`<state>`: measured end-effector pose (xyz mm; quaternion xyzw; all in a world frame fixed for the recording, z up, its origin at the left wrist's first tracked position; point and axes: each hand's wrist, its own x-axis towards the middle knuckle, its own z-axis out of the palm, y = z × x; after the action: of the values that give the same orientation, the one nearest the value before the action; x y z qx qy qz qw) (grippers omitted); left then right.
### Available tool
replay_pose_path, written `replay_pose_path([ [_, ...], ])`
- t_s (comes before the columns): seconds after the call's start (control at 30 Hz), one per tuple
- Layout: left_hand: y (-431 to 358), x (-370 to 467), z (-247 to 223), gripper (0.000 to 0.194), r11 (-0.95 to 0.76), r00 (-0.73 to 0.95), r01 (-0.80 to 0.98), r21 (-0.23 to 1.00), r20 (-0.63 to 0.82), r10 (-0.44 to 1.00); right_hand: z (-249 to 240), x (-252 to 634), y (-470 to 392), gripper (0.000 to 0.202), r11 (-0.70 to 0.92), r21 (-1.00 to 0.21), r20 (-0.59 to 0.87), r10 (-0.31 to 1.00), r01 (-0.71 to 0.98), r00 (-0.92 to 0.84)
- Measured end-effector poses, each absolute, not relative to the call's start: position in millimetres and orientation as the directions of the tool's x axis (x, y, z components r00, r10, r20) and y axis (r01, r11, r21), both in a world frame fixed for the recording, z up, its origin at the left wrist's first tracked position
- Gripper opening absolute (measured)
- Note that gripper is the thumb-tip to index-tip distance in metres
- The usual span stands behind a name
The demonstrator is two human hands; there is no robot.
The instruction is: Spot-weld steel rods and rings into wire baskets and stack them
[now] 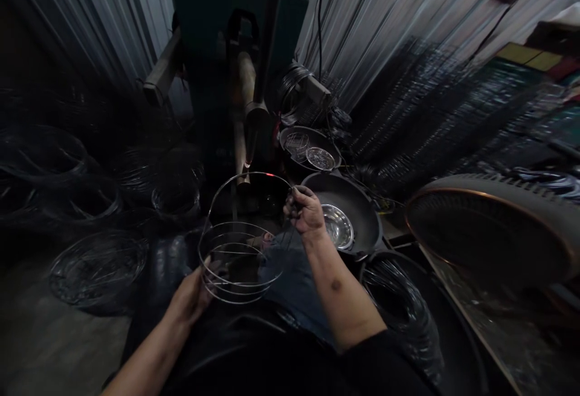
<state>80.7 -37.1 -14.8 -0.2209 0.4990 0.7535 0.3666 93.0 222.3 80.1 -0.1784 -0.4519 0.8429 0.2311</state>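
Observation:
A wire frame (pixel 240 303) of thin round rings, set one above another, is held between my two hands over my lap. My left hand (pixel 197 290) is closed round its lower left side. At the upper right, my right hand (pixel 306 208) grips the large top ring, its fingers curled and darkened. A short stretch of that ring glows red just left of my right hand. The ring's far edge lies by the upper electrode tip (pixel 247 165) and lower electrode (pixel 243 181) of a machine resembling a spot welder; contact is hard to make out.
Right of my hand, a dark pan (pixel 362 208) holds a shiny metal bowl (pixel 338 227); another pan (pixel 333 142) behind holds small wire pieces. A bundle of wires (pixel 403 305) lies lower right, beside a round fan (pixel 489 227). Wire rings (pixel 97 269) are stacked at left.

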Motion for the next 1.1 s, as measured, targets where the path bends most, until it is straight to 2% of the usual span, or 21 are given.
replay_pose_path([
  [0.1,-35,101,-21,0.023,-0.379,-0.63,-0.777,0.503,-0.627,0.459,75,98,210,0.032,-0.512,-0.817,-0.076,0.551,-0.265,-0.831],
  [0.23,-30,95,-15,0.038,-0.487,-0.683,-0.729,0.48,-0.554,0.477,68,98,196,0.029,-0.548,-0.782,-0.087,0.567,-0.296,-0.819],
  [0.4,-30,90,-9,0.06,-0.504,-0.688,-0.718,0.481,-0.602,0.405,58,98,196,0.024,-0.593,-0.744,-0.125,0.577,-0.308,-0.807],
  [0.47,-33,89,-8,0.071,-0.476,-0.675,-0.737,0.48,-0.552,0.489,55,97,199,0.023,-0.621,-0.719,-0.138,0.568,-0.313,-0.811],
  [0.53,-36,87,-8,0.082,-0.47,-0.672,-0.735,0.489,-0.436,0.598,53,96,203,0.022,-0.646,-0.694,-0.154,0.564,-0.318,-0.811],
  [0.6,-39,82,-10,0.087,-0.467,-0.678,-0.716,0.519,-0.359,0.641,50,95,203,0.022,-0.67,-0.67,-0.189,0.569,-0.319,-0.8],
  [0.67,-40,75,-12,0.081,-0.431,-0.698,-0.698,0.572,-0.411,0.586,45,92,201,0.023,-0.696,-0.65,-0.236,0.567,-0.305,-0.79],
  [0.8,-37,65,-13,0.063,-0.313,-0.77,-0.634,0.707,-0.541,0.338,28,80,199,0.031,-0.701,-0.677,-0.269,0.521,-0.225,-0.81],
  [0.87,-38,63,-10,0.055,-0.252,-0.79,-0.611,0.75,-0.556,0.259,19,74,214,0.035,-0.616,-0.779,-0.257,0.486,-0.119,-0.835],
  [0.97,-42,59,-9,0.057,-0.18,-0.817,-0.569,0.802,-0.526,0.238,9,76,266,0.03,-0.282,-0.957,-0.226,0.567,0.072,-0.792],
  [1.03,-44,55,-12,0.065,-0.125,-0.842,-0.521,0.844,-0.484,0.239,2,87,311,0.025,-0.035,-0.957,-0.228,0.704,0.288,-0.672],
  [1.07,-44,53,-15,0.066,-0.1,-0.848,-0.509,0.855,-0.478,0.229,-2,95,332,0.021,0.049,-0.9,-0.245,0.766,0.434,-0.594],
  [1.1,-44,51,-18,0.063,-0.086,-0.853,-0.505,0.859,-0.481,0.203,-7,105,349,0.017,0.07,-0.866,-0.256,0.788,0.494,-0.56],
])
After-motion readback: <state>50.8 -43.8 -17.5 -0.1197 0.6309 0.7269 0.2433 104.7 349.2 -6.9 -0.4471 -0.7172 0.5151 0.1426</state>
